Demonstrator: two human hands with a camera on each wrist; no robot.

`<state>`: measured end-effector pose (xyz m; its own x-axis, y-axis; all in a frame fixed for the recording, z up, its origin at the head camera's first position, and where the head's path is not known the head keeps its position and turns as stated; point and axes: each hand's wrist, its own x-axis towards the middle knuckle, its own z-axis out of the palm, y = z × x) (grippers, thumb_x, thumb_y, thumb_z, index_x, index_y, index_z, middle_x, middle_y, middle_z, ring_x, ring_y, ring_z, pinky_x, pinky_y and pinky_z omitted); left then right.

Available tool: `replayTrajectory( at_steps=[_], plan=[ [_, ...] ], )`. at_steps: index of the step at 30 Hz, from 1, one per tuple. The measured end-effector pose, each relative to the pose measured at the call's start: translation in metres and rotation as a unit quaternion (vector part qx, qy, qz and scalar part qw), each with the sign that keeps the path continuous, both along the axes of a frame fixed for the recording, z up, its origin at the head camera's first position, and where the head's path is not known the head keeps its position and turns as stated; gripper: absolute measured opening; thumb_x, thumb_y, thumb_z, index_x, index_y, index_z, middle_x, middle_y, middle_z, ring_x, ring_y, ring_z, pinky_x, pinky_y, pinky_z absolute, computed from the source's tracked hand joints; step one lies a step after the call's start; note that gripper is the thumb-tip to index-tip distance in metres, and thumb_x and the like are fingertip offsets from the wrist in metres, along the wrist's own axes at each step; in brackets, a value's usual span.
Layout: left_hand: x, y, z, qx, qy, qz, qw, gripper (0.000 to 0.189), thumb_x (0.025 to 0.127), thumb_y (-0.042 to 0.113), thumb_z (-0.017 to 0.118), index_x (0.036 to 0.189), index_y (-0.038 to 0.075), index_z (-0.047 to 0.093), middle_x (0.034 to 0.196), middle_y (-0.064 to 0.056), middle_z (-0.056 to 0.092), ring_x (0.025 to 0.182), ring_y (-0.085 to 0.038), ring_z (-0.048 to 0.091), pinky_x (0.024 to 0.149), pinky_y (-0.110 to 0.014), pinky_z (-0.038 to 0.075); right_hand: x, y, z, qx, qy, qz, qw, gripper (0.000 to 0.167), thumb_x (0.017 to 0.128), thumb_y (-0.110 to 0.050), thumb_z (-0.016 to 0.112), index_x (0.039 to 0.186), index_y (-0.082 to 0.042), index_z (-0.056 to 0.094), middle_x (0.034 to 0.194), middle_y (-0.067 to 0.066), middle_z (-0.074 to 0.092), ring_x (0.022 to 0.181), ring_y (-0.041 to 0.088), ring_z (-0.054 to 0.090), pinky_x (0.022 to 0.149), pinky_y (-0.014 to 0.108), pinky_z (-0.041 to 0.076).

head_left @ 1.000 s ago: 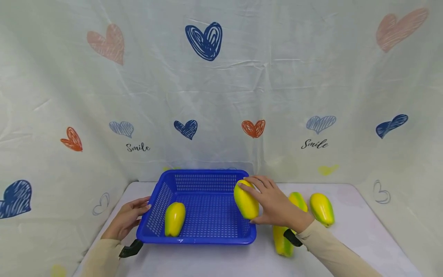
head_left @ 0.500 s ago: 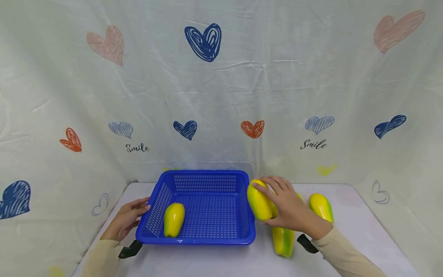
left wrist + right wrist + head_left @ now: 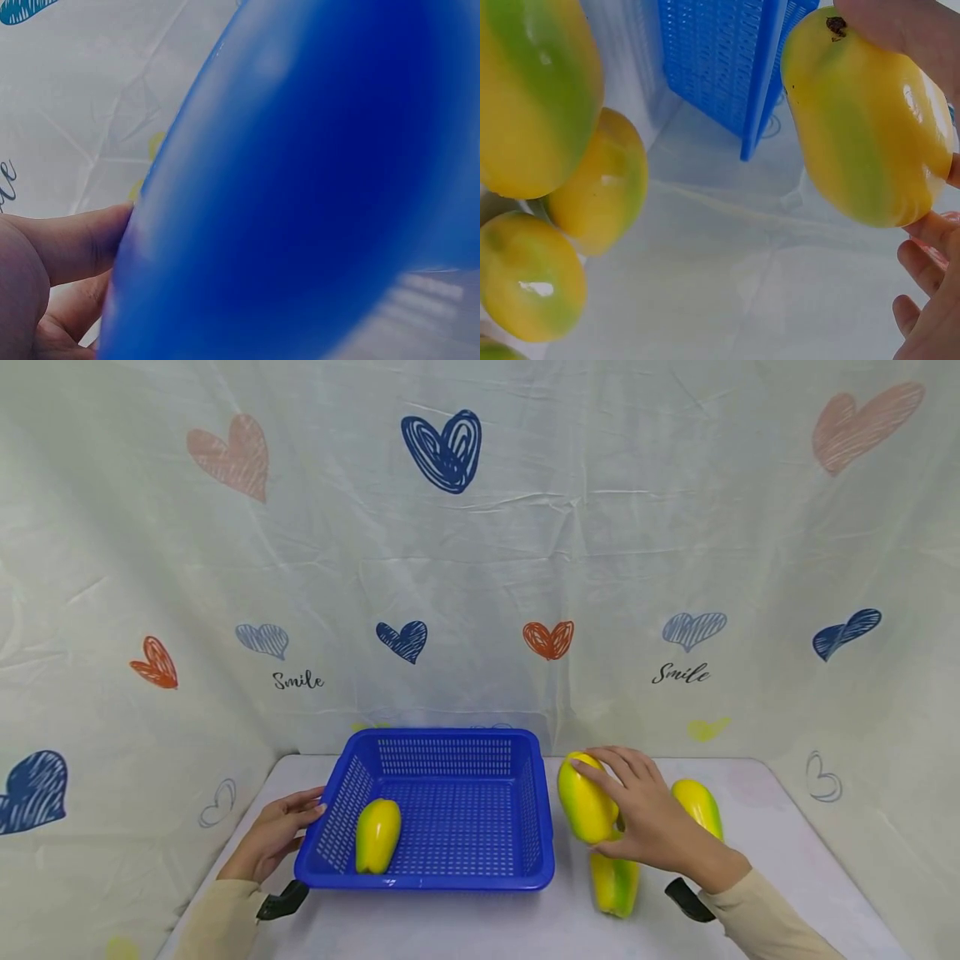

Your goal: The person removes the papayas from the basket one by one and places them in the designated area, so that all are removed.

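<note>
A yellow-green papaya (image 3: 587, 797) is in my right hand (image 3: 660, 818), just to the right of the blue plastic basket (image 3: 422, 882). Thumb and fingers grip its sides, and the right wrist view shows the dark stem scar on this papaya (image 3: 862, 127). At the basket's left side, my left hand (image 3: 273, 835) holds the rim, as the left wrist view shows with fingers (image 3: 86, 240) against the blue edge. One papaya (image 3: 378, 835) lies inside the basket, near its left wall. Below my right hand, another papaya (image 3: 615, 889) rests on the table, partly covered.
Beyond my right wrist a papaya (image 3: 697, 806) lies on the white table (image 3: 780, 877). Several papayas, one a large papaya (image 3: 536, 97), fill the left of the right wrist view. A cloth curtain (image 3: 480, 577) printed with hearts hangs behind the table.
My right hand has moved right with the papaya, from over the basket's right rim to outside it. The left hand and basket stay in place.
</note>
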<state>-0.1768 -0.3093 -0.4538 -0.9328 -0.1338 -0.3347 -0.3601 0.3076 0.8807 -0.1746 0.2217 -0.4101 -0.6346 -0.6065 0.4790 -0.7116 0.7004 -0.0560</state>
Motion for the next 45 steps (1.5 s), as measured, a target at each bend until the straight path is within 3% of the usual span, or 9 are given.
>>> replayTrajectory(
  at_steps=[11,21,31,42,45],
  plan=[
    [0.001,0.001,0.0,-0.001,-0.002,0.002,1.0,0.061,0.111,0.023,0.057,0.161,-0.004,0.036,0.152,-0.033,0.046,0.106,-0.021,0.063,0.09,-0.034,0.056,0.005,0.014,-0.002,-0.005,0.003,-0.013,0.9999,0.119,0.053,-0.038,0.105,0.156,-0.019,0.048,0.152,0.014,0.048,0.138,0.038,0.04,0.108,0.064,0.035],
    [-0.002,0.001,-0.002,0.0,-0.006,0.008,1.0,0.061,0.111,0.023,0.057,0.161,-0.003,0.035,0.154,-0.034,0.044,0.11,-0.025,0.062,0.104,-0.051,0.053,0.011,0.027,-0.01,-0.026,0.0,-0.021,0.9994,0.122,0.049,-0.036,0.106,0.156,-0.018,0.049,0.151,0.014,0.05,0.135,0.038,0.042,0.105,0.065,0.036],
    [-0.003,0.002,-0.003,0.003,-0.006,0.016,0.9999,0.06,0.111,0.022,0.056,0.161,-0.003,0.036,0.152,-0.033,0.046,0.109,-0.024,0.063,0.106,-0.054,0.051,0.021,0.038,-0.017,-0.033,0.009,-0.037,0.9987,0.119,0.047,-0.035,0.106,0.152,-0.016,0.052,0.149,0.014,0.051,0.131,0.039,0.045,0.101,0.06,0.038],
    [-0.001,0.002,-0.003,0.004,-0.004,0.016,0.9999,0.06,0.111,0.022,0.057,0.161,-0.003,0.036,0.152,-0.033,0.046,0.108,-0.023,0.063,0.105,-0.052,0.052,0.029,0.055,-0.032,-0.055,0.012,-0.046,0.9974,0.123,0.045,-0.03,0.105,0.154,-0.016,0.051,0.15,0.012,0.05,0.129,0.037,0.045,0.115,0.043,0.023],
    [-0.001,0.002,-0.003,0.005,-0.003,0.014,0.9999,0.06,0.111,0.023,0.056,0.161,-0.003,0.035,0.153,-0.033,0.045,0.109,-0.023,0.063,0.106,-0.053,0.052,0.034,0.06,-0.036,-0.055,-0.001,-0.063,0.9965,0.124,0.044,-0.028,0.107,0.154,-0.017,0.051,0.15,0.013,0.05,0.13,0.038,0.044,0.117,0.045,0.023]
  ],
)
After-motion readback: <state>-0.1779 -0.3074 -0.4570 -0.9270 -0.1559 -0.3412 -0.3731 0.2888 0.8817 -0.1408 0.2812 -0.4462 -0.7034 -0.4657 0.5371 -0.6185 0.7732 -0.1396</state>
